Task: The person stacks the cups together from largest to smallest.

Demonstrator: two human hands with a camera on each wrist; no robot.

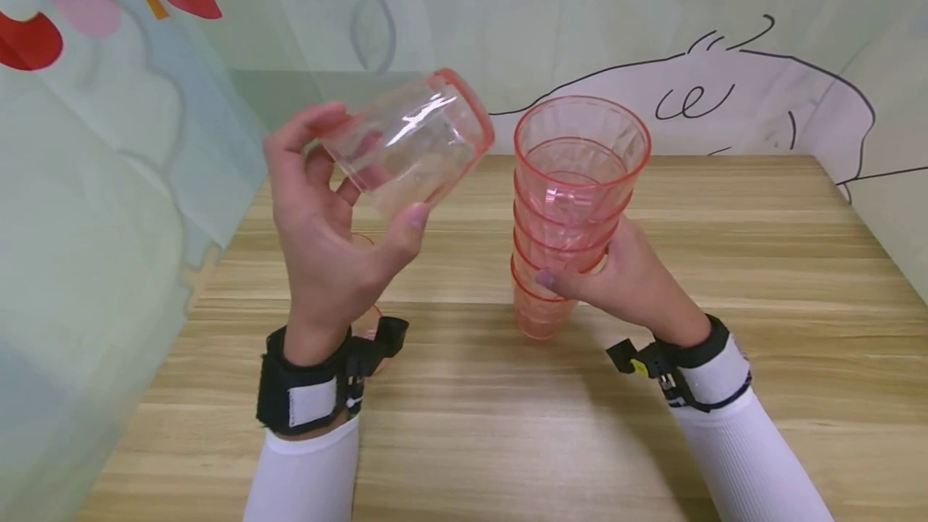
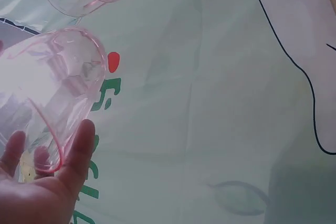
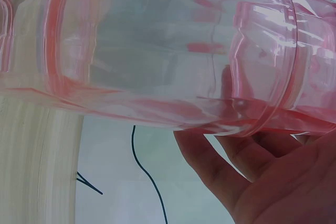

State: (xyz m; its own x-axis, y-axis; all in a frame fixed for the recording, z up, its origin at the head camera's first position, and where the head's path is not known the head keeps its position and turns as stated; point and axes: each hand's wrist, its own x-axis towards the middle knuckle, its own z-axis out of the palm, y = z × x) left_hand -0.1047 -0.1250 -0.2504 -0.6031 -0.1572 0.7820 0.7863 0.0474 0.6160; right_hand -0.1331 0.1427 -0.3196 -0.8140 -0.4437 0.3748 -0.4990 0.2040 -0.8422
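Note:
In the head view my left hand (image 1: 326, 240) grips a clear pink plastic cup (image 1: 413, 143) between thumb and fingers. The cup is tilted on its side, its thick reddish base toward the upper right and its mouth toward my palm. Apart from it, to the right, a stack of several pink cups (image 1: 573, 216) stands upright with the top mouth facing up. My right hand (image 1: 627, 276) holds this stack around its middle, thumb across the front. Whether the stack's bottom touches the table cannot be told. The right wrist view shows fingers (image 3: 210, 166) against the stacked cups (image 3: 157, 66).
Behind my left wrist, part of another reddish rim (image 1: 375, 316) shows at the wooden table (image 1: 464, 441); most of it is hidden. A printed sheet (image 1: 449, 22) with line drawings hangs behind the table and continues along the left side.

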